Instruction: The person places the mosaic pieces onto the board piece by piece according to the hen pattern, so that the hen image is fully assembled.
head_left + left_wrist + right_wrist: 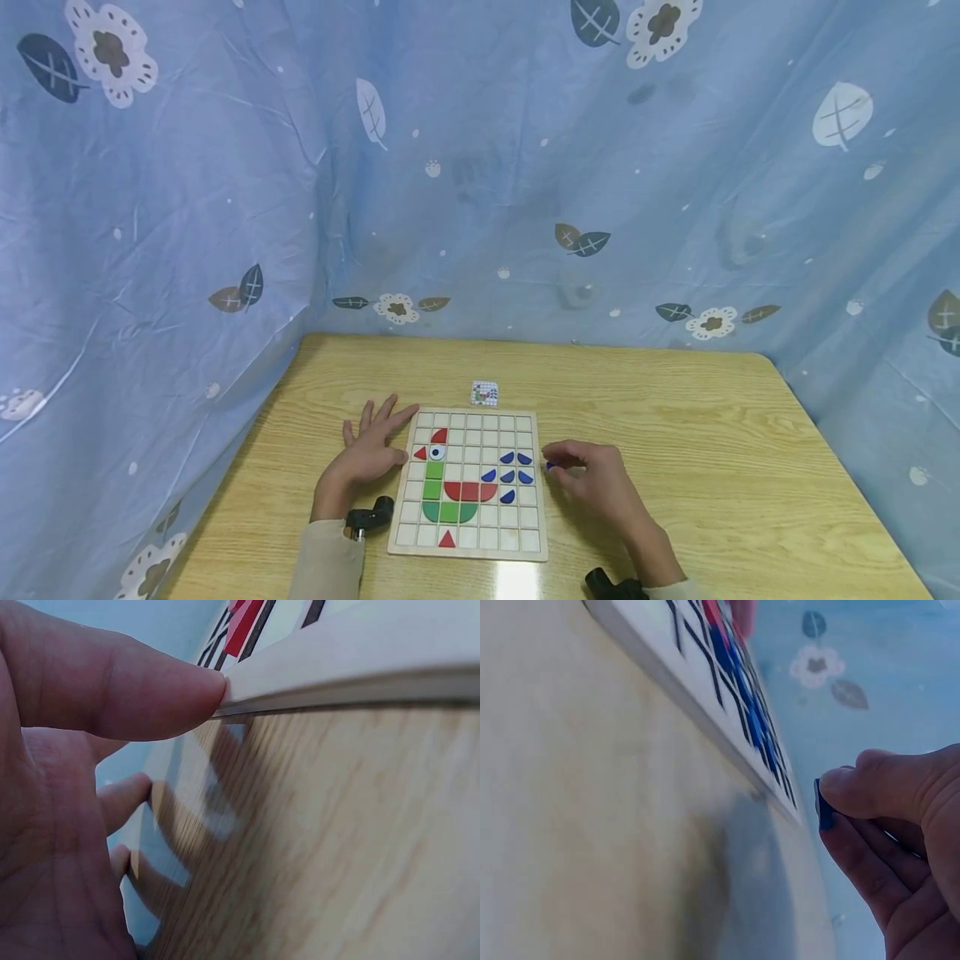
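A wooden grid board [408,533] lies on the table, carrying a bird-like pattern of red, green and blue pieces with a round eye piece [436,452]. Several blue pieces [507,477] sit in cells toward its right side. My left hand [369,454] rests at the board's left edge, fingers spread, the thumb touching the rim in the left wrist view. Just beyond the right edge, my right hand [592,479] pinches a small blue piece [824,806] between thumb and fingers, raised off the table in the right wrist view.
Behind the board's far edge lies a small picture card [484,393] with a similar pattern. The wooden table [720,433] extends to both sides. A blue floral curtain [480,167] hangs behind and along the sides.
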The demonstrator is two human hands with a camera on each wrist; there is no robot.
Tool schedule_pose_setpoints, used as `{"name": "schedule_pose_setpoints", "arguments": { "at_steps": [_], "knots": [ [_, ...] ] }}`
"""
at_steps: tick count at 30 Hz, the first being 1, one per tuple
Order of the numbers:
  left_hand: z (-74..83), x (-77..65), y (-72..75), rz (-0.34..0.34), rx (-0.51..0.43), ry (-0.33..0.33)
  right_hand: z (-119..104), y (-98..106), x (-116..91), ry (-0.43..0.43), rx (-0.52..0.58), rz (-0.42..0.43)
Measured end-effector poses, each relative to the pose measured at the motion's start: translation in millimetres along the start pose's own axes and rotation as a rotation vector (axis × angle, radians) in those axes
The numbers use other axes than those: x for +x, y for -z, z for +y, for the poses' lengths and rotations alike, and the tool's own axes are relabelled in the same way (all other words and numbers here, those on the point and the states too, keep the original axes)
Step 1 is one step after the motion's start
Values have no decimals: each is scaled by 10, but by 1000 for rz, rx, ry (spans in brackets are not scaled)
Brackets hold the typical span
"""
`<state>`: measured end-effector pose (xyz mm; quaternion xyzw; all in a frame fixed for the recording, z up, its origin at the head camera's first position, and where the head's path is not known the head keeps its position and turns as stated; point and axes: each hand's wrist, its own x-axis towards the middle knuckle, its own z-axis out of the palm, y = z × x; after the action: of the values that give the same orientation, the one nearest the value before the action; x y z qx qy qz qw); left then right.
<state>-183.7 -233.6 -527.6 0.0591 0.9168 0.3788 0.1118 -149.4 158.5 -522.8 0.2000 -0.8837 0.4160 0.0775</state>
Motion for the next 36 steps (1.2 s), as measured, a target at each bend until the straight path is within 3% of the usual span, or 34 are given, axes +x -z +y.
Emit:
{"name": "schedule_pose_setpoints", "arguments": {
  "at_steps": [8, 19, 36],
  "knots": [
    [-7, 5, -4, 1, -1, -4, -132, -207, -180, 17, 60, -12],
    [-3, 14, -10, 6, 8, -6, -216, -361, -219, 120, 0, -26],
    [-21, 13, -2, 0, 13, 0, -256, -348, -279, 62, -78, 7]
  ]
}}
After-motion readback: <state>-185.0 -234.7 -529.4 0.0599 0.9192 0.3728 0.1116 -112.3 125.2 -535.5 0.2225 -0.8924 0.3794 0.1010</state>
